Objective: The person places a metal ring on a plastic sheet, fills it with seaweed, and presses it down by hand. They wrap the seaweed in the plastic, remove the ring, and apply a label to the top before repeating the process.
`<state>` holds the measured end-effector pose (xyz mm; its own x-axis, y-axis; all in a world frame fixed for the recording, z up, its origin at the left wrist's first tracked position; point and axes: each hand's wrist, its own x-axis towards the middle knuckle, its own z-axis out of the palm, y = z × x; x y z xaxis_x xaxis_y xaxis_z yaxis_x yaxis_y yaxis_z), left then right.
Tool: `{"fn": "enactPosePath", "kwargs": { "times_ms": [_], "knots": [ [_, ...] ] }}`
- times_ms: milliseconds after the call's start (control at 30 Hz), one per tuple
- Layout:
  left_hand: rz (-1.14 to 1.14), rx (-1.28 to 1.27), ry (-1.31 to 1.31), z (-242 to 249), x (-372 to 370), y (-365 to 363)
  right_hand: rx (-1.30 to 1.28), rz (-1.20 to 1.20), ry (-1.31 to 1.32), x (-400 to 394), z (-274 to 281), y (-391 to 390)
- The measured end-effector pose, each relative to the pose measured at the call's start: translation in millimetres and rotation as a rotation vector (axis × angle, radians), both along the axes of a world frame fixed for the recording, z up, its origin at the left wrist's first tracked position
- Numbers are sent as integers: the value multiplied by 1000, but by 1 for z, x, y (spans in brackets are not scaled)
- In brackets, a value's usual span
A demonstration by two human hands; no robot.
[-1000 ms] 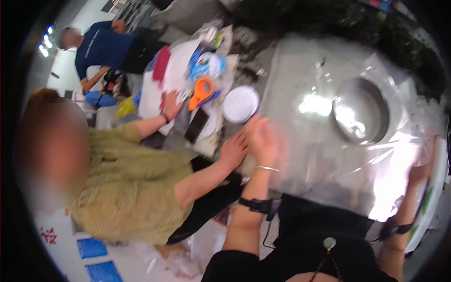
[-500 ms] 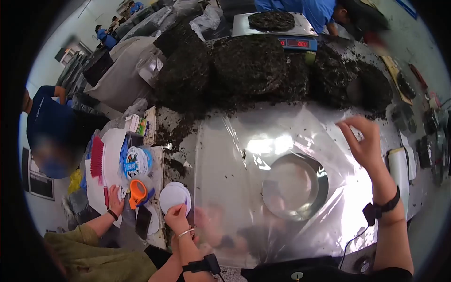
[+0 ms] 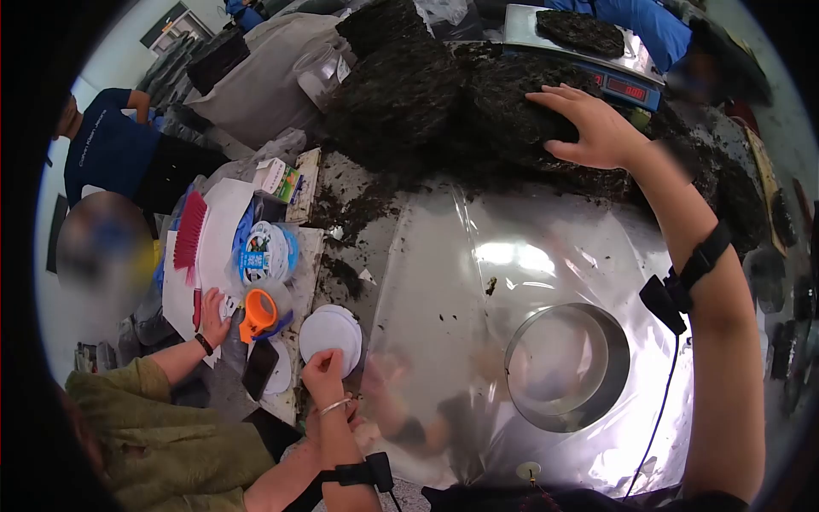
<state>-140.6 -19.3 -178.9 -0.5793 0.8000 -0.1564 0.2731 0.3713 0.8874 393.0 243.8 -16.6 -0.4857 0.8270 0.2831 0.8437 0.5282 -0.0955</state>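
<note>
The right hand (image 3: 597, 128) is spread open, fingers flat on the big dark pile (image 3: 478, 111), far behind the metal ring (image 3: 567, 367). The left hand (image 3: 324, 371) is curled, pinching the edge of the white round papers (image 3: 328, 333), left of the ring, beside the clear plastic sheet (image 3: 444, 282).

A glossy, clear plastic sheet (image 3: 444, 282) covers the table, over a shiny metal ring (image 3: 567, 367). Dark, rough, crumbly pressed cakes (image 3: 444, 94) look matt. Round white paper discs (image 3: 330, 334) look smooth.
</note>
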Motion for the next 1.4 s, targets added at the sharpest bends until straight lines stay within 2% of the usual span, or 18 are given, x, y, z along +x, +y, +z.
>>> {"fn": "enactPosePath", "kwargs": {
  "times_ms": [100,133,233,367,467,567,667,767,800,900,933,1067,1133,1167,1233,1300,1333,1400],
  "knots": [
    [-142,130,141,11,23,0,-44,5,-33,-5,7,5],
    [-204,125,362,10,23,-4,10,-100,-168,-16,-2,0],
    [-148,195,219,-3,16,-8,210,-193,-244,-27,-7,-9],
    [-70,138,-20,-18,-7,0,445,-220,-109,-21,41,-44],
    [-75,10,-125,-24,-17,11,474,-153,-34,-15,77,-100],
    [-47,-106,-139,-4,-11,11,506,-132,-22,-12,93,-160],
    [-91,-74,-9,-16,-18,21,501,-164,32,-7,91,-216],
    [-77,10,-95,-14,-15,23,460,-185,43,0,84,-267],
    [-157,129,-3,-26,-19,26,464,-190,40,4,85,-278],
    [-274,20,278,-22,-31,32,463,-197,76,13,83,-309],
    [-285,119,239,-23,-25,27,437,-221,98,15,83,-318],
    [-517,156,802,6,-47,31,415,-289,73,28,81,-342],
    [-513,202,912,32,-17,38,418,-305,112,40,83,-360],
    [-375,167,910,100,23,22,429,-309,124,48,83,-367],
    [-459,679,662,175,108,-5,442,-413,108,58,78,-383],
    [-676,911,638,189,188,-25,458,-480,132,61,71,-392],
    [-866,924,516,188,230,-39,471,-489,200,59,66,-394],
    [-1091,852,678,143,286,-59,483,-513,279,44,62,-399]
  ]
}}
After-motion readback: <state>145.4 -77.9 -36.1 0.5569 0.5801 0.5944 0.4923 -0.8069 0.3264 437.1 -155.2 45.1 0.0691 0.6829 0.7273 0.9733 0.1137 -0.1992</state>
